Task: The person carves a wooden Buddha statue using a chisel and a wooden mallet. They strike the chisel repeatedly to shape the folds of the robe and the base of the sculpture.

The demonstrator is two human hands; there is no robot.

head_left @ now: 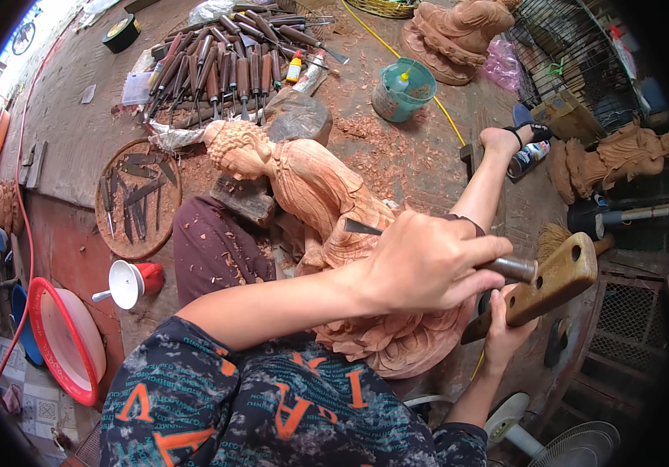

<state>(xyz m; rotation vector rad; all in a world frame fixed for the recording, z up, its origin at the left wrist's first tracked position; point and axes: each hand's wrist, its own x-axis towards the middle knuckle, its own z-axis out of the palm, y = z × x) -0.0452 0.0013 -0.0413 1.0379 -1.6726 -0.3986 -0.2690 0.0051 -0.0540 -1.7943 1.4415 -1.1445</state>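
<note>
A carved wooden statue (315, 183) with a curly-haired head lies tilted across my lap, its head toward the far left and its petalled base near me. My left hand (428, 257) is closed around a chisel, whose dark blade (361, 226) points left over the statue's body. The chisel's brown handle (515, 268) sticks out to the right of that hand. Gripped in my right hand (509, 327) is a flat wooden mallet (556, 282) with holes through it. The mallet's face is at the handle's end; whether they touch I cannot tell.
Many wood-handled carving tools (225, 66) are heaped at the back. A round tray (136, 243) of blades sits left, near a white-and-red cup (126, 284). A teal bucket (403, 100) stands behind the statue. Other carvings (611, 163) and a fan (579, 447) are at right.
</note>
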